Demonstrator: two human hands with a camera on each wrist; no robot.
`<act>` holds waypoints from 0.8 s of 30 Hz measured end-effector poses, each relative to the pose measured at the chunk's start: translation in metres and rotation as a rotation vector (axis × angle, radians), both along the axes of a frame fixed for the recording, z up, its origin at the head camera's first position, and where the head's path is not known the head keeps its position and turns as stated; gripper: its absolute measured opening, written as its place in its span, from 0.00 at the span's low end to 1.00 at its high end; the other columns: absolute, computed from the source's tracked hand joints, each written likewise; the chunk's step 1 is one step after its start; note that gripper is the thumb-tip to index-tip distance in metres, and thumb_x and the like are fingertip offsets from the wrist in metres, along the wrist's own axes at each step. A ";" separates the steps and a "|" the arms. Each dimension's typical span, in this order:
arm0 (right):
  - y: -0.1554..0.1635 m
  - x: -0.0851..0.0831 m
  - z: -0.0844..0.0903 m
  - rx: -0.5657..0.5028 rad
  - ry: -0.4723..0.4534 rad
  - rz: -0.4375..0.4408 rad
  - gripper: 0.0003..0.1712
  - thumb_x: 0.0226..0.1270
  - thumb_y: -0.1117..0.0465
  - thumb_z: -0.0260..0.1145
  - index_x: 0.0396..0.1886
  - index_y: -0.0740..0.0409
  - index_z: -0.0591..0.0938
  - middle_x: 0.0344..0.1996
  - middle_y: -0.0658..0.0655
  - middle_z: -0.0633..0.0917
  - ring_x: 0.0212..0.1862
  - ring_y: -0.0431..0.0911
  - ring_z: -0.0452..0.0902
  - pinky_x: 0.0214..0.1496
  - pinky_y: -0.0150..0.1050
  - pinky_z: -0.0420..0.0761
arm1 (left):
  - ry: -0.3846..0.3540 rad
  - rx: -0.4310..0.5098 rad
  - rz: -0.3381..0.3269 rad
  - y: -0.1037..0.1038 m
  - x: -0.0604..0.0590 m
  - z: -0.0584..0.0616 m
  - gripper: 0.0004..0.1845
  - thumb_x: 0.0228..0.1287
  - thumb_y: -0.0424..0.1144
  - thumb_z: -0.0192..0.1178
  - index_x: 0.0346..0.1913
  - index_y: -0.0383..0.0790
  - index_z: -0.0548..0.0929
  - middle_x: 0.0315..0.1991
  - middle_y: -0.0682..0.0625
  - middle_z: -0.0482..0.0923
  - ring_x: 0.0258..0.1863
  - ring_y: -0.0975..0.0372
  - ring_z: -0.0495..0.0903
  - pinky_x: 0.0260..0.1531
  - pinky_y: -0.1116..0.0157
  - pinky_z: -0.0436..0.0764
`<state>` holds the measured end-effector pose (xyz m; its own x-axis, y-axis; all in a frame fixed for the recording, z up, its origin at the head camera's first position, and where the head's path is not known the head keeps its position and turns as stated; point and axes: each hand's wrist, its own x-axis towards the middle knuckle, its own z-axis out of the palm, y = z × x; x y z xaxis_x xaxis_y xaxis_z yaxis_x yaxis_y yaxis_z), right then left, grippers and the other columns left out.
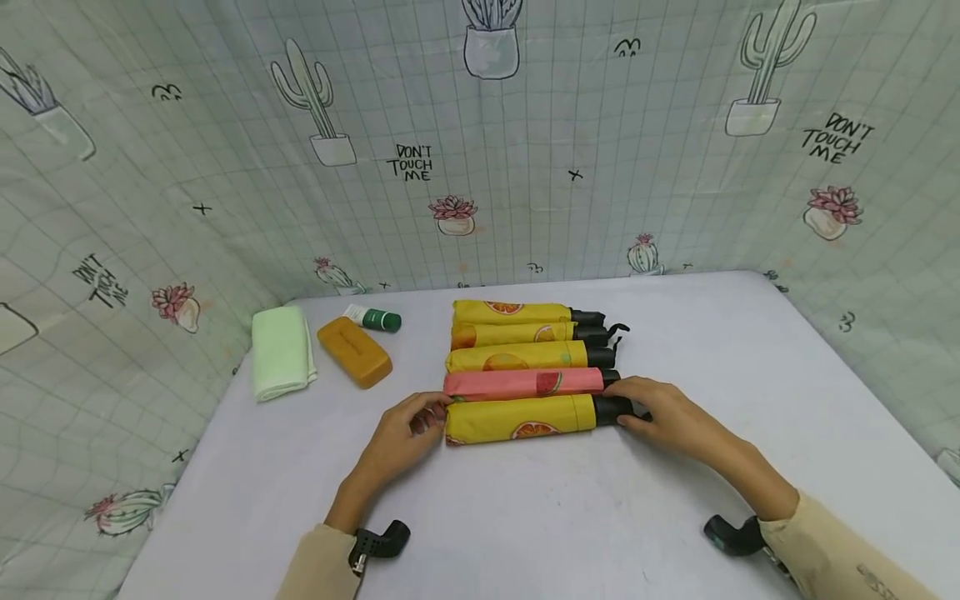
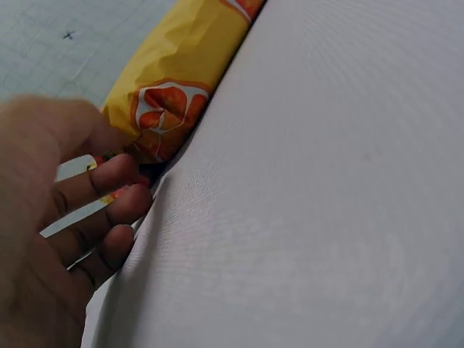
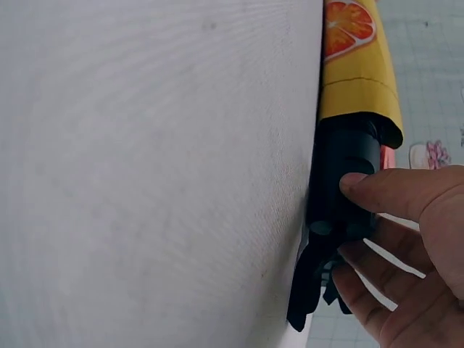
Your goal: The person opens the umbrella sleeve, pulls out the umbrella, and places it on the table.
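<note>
Five folded umbrellas lie side by side on a white table (image 1: 525, 517). The nearest is a yellow umbrella (image 1: 517, 419) with orange-slice prints. Behind it lie a pink umbrella (image 1: 525, 383) and three more yellow ones (image 1: 513, 335). My left hand (image 1: 405, 433) curls its fingers round the yellow umbrella's (image 2: 181, 80) left end; the left wrist view shows the fingertips (image 2: 119, 192) against the fabric tip. My right hand (image 1: 667, 417) pinches its black handle (image 1: 611, 409). In the right wrist view the thumb (image 3: 384, 192) presses on the handle (image 3: 344, 181), with the other fingers curled behind it.
At the back left lie a folded pale green cloth (image 1: 281, 350), an orange oblong case (image 1: 354, 352) and a white tube with a green cap (image 1: 373, 318). Cactus-print fabric walls (image 1: 480, 167) close in the table's left, back and right sides.
</note>
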<state>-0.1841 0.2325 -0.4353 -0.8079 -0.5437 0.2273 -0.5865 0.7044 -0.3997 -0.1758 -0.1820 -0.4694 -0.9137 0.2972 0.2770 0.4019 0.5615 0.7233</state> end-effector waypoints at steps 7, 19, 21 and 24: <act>0.000 0.001 0.000 -0.003 -0.015 -0.013 0.24 0.61 0.68 0.73 0.58 0.62 0.82 0.55 0.61 0.83 0.59 0.59 0.78 0.59 0.56 0.76 | 0.025 0.061 0.028 0.002 0.000 -0.006 0.09 0.71 0.35 0.61 0.50 0.49 0.84 0.43 0.59 0.82 0.42 0.66 0.80 0.45 0.65 0.81; 0.006 0.002 0.004 -0.044 0.011 0.003 0.23 0.57 0.70 0.75 0.54 0.59 0.86 0.51 0.57 0.86 0.56 0.58 0.80 0.56 0.56 0.78 | 0.034 0.063 0.026 0.007 -0.003 -0.008 0.07 0.73 0.32 0.59 0.47 0.46 0.82 0.38 0.58 0.80 0.36 0.66 0.78 0.38 0.67 0.80; 0.008 0.003 0.006 -0.040 0.004 0.003 0.23 0.57 0.70 0.75 0.54 0.58 0.86 0.51 0.57 0.86 0.55 0.58 0.81 0.55 0.57 0.78 | 0.019 0.059 0.033 0.007 -0.002 -0.008 0.07 0.73 0.32 0.59 0.47 0.47 0.82 0.37 0.59 0.80 0.36 0.67 0.78 0.38 0.67 0.80; 0.012 0.003 0.008 -0.040 0.006 -0.003 0.23 0.57 0.70 0.76 0.54 0.57 0.86 0.50 0.56 0.87 0.55 0.57 0.81 0.54 0.56 0.79 | 0.016 0.055 0.036 0.005 -0.002 -0.007 0.07 0.73 0.32 0.59 0.47 0.47 0.82 0.37 0.59 0.80 0.36 0.67 0.78 0.38 0.67 0.80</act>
